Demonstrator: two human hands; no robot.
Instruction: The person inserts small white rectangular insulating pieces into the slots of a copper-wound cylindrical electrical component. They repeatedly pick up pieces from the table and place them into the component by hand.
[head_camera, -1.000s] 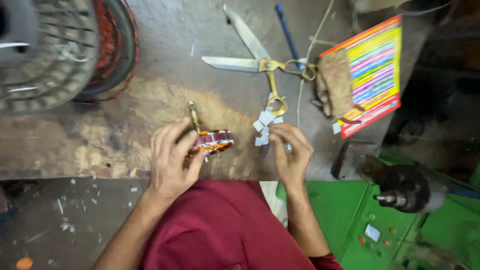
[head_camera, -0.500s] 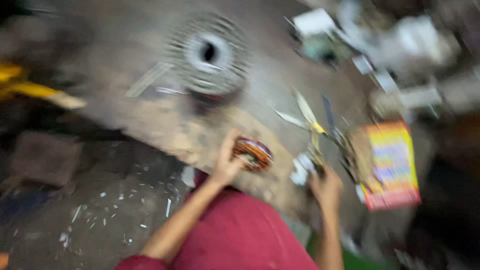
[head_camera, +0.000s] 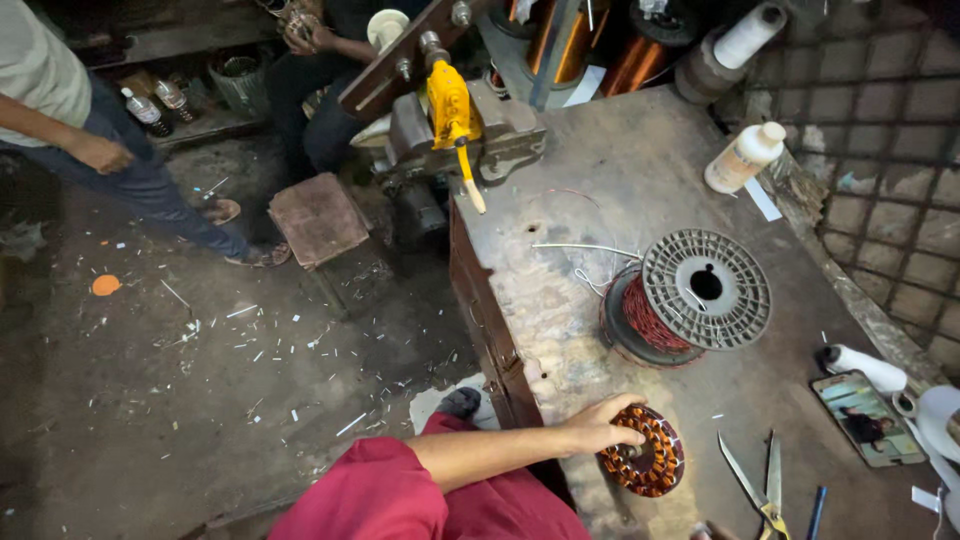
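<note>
Copper-wound stator (head_camera: 641, 460), ring-shaped with orange-brown coils around a dark centre, lies flat on the worn metal workbench (head_camera: 600, 170) near its front edge. Left hand (head_camera: 600, 422) rests on the stator's upper left rim, fingers curled lightly over the windings; the red-sleeved arm reaches in from the lower left. Right hand is all but out of view at the bottom edge, and whether it is spread or closed cannot be told.

Just right of the stator, scissors (head_camera: 757, 482) with yellow handles lie with blades apart, and a blue pen (head_camera: 816, 512) lies beside them. Behind the stator, well within reach, a grey plastic spool (head_camera: 700, 292) of reddish wire lies on its side, a loose white strand (head_camera: 585, 248) trailing from it across the bench.

At the right edge a phone (head_camera: 867, 418) lies face up with a lit screen, next to a white paper roll (head_camera: 865, 366). Farther back near the tiled wall stands a white bottle (head_camera: 742, 157) with a tan label, tilted; a white strip lies beside it. A larger white roll (head_camera: 742, 36) and copper coils (head_camera: 635, 62) sit at the far end.

A bench vice (head_camera: 480, 135) with a yellow handle (head_camera: 452, 115) is fixed at the bench's far left corner. On the littered floor stand a brown stool (head_camera: 317, 218) and another person (head_camera: 60, 110) at the upper left.
</note>
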